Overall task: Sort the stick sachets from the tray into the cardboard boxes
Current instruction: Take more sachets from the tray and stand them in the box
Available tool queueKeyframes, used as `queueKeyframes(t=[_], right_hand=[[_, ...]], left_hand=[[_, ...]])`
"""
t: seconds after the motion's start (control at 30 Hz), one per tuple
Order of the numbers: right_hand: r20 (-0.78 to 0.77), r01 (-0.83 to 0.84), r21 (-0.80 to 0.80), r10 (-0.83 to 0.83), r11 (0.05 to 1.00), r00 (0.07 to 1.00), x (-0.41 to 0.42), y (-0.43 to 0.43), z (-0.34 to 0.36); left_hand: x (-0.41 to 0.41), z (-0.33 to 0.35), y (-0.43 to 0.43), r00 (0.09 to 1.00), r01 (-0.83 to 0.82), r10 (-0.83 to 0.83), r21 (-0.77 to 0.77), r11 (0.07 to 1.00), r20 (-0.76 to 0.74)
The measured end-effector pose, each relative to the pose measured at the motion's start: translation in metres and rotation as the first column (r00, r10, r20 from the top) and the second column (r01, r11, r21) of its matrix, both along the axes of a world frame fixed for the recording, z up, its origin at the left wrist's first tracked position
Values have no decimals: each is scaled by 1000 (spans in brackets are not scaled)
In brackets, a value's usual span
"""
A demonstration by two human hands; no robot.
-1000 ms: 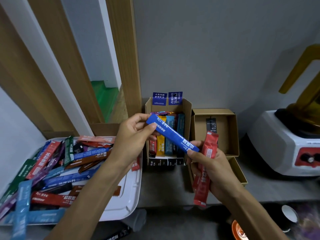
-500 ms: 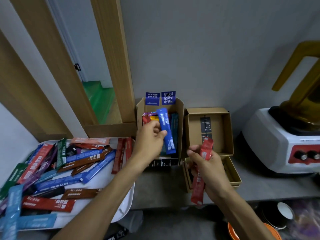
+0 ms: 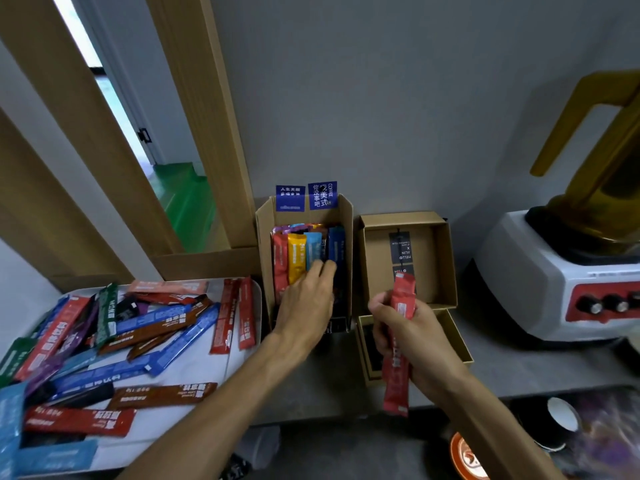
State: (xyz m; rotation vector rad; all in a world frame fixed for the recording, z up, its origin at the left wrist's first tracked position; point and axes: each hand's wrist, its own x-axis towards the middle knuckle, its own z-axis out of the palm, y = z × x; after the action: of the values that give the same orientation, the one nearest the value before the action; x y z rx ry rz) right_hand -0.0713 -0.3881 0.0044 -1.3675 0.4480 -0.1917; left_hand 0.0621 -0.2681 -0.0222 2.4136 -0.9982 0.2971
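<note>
Grey counter [image 3: 332,382]: tray [image 3: 204,367], boxes [image 3: 265,237], perhaps blender [image 3: 526,271]

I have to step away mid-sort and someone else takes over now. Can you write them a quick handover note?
Left hand: open, fingers resting on the standing sachets in the tall box.
Right hand: grips red sachets over the shallow box.
Done: the standing sachets form a row in the tall box.
Left: place the red sachets, then sort the many loose sachets on the tray.
</note>
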Motion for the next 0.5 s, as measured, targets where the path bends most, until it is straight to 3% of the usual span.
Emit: queueKeyframes(t=[0.07, 0.13, 0.2, 0.27, 0.37, 0.43, 0.5], right_hand=[[11, -94, -3, 94, 996, 996, 0, -1, 6], [21, -199, -12, 200, 980, 980, 1, -2, 13], [42, -301, 6, 300, 954, 953, 2, 1, 19], [68, -389, 18, 387, 921, 920, 3, 5, 25], [110, -483, 45, 477, 874, 872, 4, 11, 26], [138, -505, 118, 490, 855, 861, 2, 10, 21], [167, -495, 228, 467, 839, 868, -2, 8, 13]], left_hand=[[-4, 18, 4, 992, 0, -20, -164, 987, -126], [-10, 44, 10, 956, 55, -154, -365, 930, -250], [-14, 71, 15, 866, 182, -332, -382, 906, -374], [-17, 87, 19, 788, 266, -399, -326, 907, -468], [-15, 95, 27, 724, 133, -411, -473, 871, -553], [-8, 99, 38, 725, -29, -380, -576, 817, -575], [3, 107, 52, 727, -68, -374, -602, 796, -576]])
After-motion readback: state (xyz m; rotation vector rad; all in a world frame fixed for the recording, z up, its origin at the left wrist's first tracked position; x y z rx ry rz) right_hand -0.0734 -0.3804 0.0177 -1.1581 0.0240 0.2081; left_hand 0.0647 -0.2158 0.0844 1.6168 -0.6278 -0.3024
